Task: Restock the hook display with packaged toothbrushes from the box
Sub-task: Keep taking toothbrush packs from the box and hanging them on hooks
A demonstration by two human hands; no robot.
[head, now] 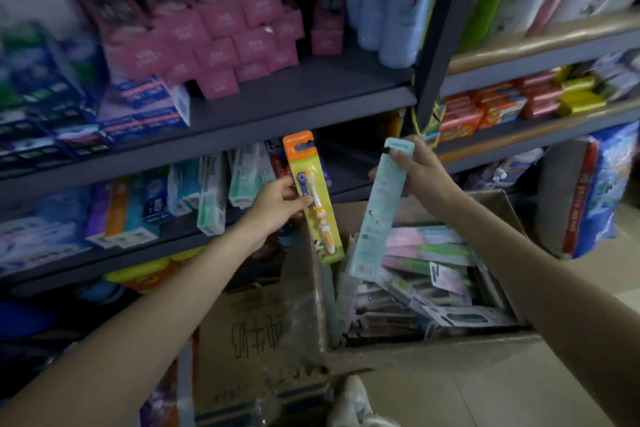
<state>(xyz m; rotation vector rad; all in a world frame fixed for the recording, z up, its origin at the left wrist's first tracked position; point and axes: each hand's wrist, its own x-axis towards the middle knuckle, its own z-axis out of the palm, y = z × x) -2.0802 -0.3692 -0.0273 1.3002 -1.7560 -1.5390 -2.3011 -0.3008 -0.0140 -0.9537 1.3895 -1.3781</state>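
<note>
I see my left hand (277, 201) pinching the yellow-and-orange carded child's toothbrush pack (313, 198) at mid-length, upright. My right hand (420, 172) grips the pale blue flat toothbrush pack (379, 208) near its top, hanging over the open cardboard box's (433, 347) left edge.

Box (398, 354): brown corrugated cardboard, matt, glossy tape seen at 7 o'clock. Orange pack (313, 198): printed card, glossy clear plastic blister. Blue pack (379, 208): matt card. Shelf (277, 104): grey painted metal, matt.

Upper-left shelf boxes (194, 28) motion-blurred, shoe (353, 402) cut off by bottom edge
</note>
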